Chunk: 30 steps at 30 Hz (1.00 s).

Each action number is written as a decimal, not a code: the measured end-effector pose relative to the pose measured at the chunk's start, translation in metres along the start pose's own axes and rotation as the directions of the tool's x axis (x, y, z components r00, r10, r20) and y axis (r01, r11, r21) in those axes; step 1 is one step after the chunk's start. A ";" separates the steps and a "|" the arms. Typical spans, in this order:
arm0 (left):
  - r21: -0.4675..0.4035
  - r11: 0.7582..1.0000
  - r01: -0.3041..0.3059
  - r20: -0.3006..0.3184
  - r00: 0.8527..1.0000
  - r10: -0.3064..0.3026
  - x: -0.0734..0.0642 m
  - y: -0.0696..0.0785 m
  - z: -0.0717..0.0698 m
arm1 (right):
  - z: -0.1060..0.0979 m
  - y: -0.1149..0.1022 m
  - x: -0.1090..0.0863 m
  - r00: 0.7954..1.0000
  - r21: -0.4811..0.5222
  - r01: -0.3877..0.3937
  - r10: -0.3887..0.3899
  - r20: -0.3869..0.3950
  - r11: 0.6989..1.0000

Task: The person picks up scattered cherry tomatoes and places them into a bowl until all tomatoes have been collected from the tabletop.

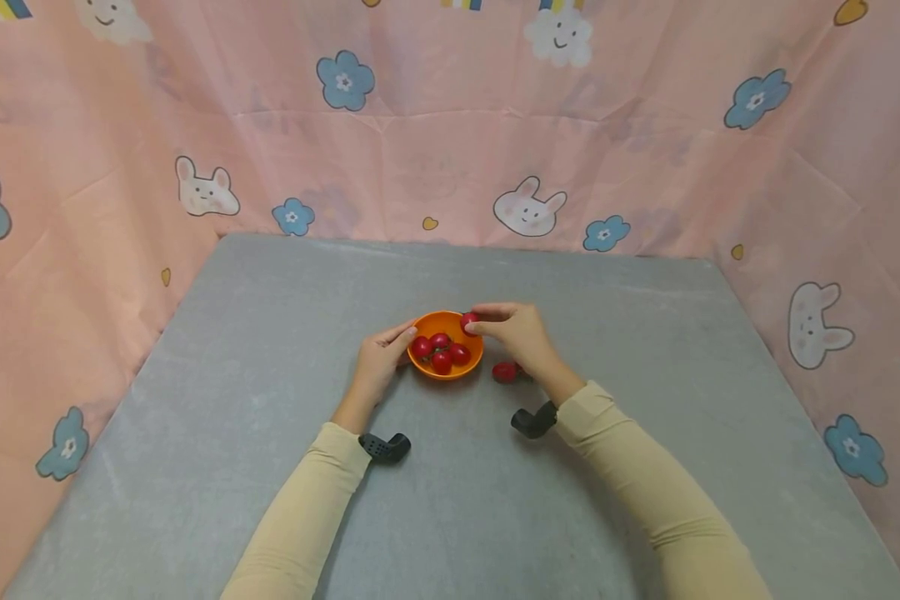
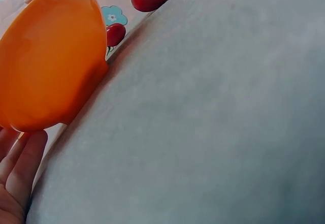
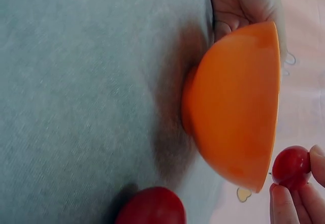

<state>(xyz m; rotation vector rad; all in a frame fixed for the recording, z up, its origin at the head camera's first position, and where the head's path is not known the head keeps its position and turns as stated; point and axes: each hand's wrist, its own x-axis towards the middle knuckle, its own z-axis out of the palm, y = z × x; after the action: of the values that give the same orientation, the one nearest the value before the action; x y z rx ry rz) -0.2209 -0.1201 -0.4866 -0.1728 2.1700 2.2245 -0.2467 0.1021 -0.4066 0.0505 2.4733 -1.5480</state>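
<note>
An orange bowl (image 1: 442,372) stands on the grey table, with several red cherry tomatoes (image 1: 441,362) inside it. My left hand (image 1: 376,363) grips the bowl's left side, thumb at the rim and fingers against the outer wall. Between the thumb and fingers of my right hand (image 1: 521,337), a cherry tomato (image 3: 291,167) is pinched at the bowl's upper right rim. In the right wrist view, the bowl (image 3: 233,107) shows from the side, its contents hidden by the wall.
To the right of the bowl, below my right wrist, a loose cherry tomato (image 1: 505,372) lies on the table (image 1: 450,517); my arm partly covers what is beside it. A pink printed curtain (image 1: 420,150) borders the table at the back and sides. Each wrist carries a black mount (image 1: 387,448).
</note>
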 end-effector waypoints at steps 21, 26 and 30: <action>0.018 1.000 -0.008 -0.014 1.000 0.008 0.000 -0.001 0.000 | 0.026 -0.009 -0.001 0.997 -0.200 0.079 -0.078 0.013 0.977; 0.014 1.000 0.005 -0.005 1.000 -0.005 0.001 -0.002 0.000 | 0.030 -0.008 -0.002 0.979 -0.353 0.200 -0.198 0.042 0.914; 0.019 1.000 0.015 0.004 1.000 -0.015 0.001 -0.001 -0.001 | 0.032 -0.006 -0.003 0.962 -0.431 0.270 -0.263 0.077 0.861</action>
<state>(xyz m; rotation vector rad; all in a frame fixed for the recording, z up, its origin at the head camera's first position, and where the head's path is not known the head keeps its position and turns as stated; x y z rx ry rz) -0.2215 -0.1209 -0.4873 -0.1825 2.1799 2.1934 -0.2389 0.0712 -0.4136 -0.3932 2.8475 -1.0232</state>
